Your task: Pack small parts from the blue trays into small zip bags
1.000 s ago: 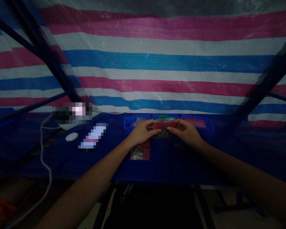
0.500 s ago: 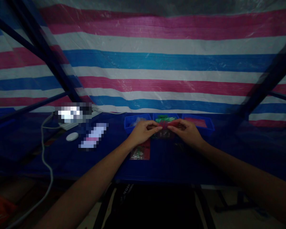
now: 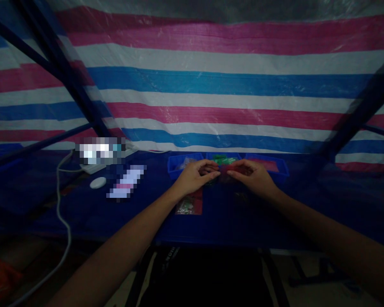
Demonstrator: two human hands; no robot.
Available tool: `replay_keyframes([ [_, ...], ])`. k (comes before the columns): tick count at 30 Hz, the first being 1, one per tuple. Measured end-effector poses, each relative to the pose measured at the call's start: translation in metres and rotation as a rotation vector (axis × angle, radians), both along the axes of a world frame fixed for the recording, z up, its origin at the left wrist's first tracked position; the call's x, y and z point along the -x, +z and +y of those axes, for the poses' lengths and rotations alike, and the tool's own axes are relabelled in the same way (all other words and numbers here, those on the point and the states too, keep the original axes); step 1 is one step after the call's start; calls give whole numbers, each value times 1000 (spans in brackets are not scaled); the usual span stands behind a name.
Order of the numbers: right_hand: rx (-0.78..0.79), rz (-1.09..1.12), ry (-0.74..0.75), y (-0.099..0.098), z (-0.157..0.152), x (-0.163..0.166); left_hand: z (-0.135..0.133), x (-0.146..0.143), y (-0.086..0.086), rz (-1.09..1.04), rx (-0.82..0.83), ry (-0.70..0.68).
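Observation:
In the head view, my right hand pinches a small translucent red plastic bag, which is dark and blurred. My left hand is just left of the bag, its thumb and curled fingers apart with nothing visible between them. Below my left wrist, a red-and-clear plastic bag with small pale pieces inside lies on the blue table. Behind the hands stand three blue bins: the left bin has clear plastic pieces, the middle one green pieces, the right one flat red bags.
On the left of the table lie a blurred-out phone-like object, a round white object and a white power strip. A white cable hangs over the edge. Striped sheeting and blue metal bars stand behind.
Half a second ago both hands gripped the red bag between them. Now my left fingers have parted from it, and the bag stays with my right hand.

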State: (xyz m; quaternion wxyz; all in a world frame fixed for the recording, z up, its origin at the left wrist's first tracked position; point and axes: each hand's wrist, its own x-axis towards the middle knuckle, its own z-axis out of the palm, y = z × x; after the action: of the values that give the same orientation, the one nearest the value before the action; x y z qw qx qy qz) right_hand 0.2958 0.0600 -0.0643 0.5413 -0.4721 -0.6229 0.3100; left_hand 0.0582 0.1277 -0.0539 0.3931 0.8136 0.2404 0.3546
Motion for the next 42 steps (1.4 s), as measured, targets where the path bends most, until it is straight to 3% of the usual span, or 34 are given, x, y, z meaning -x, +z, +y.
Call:
replay_keyframes([
  [4,46,-63,18,1,-3,2,-2,-1,3,24,-41,19],
  [7,39,-90,1,1,-2,0,-5,-1,7,2,-130,112],
  [10,2,-94,-110,0,0,-1,-11,-1,12,-8,-267,192],
  [12,-28,-75,-176,1,-1,1,-18,-2,15,19,-329,137],
  [14,-32,-20,-108,2,-4,5,-23,-5,16,48,-353,41],
  [17,-13,81,188,5,-11,12,-27,-10,15,78,-359,-15],
  [20,-28,114,308,7,-16,15,-24,-10,14,69,-340,11],
  [26,-130,18,-34,5,-12,10,-18,-5,12,26,-96,-1],
  [28,-143,-20,-35,5,-9,8,-19,-6,12,-4,24,-64],
  [30,-100,-29,64,4,-8,9,-20,-8,12,-55,87,-123],
  [33,18,35,244,0,-8,13,-19,-10,13,-129,72,-177],
  [35,79,81,284,-3,-7,15,-17,-10,12,-141,67,-191],
  [42,92,176,131,1,1,-3,-9,-7,9,-140,34,-43],
])
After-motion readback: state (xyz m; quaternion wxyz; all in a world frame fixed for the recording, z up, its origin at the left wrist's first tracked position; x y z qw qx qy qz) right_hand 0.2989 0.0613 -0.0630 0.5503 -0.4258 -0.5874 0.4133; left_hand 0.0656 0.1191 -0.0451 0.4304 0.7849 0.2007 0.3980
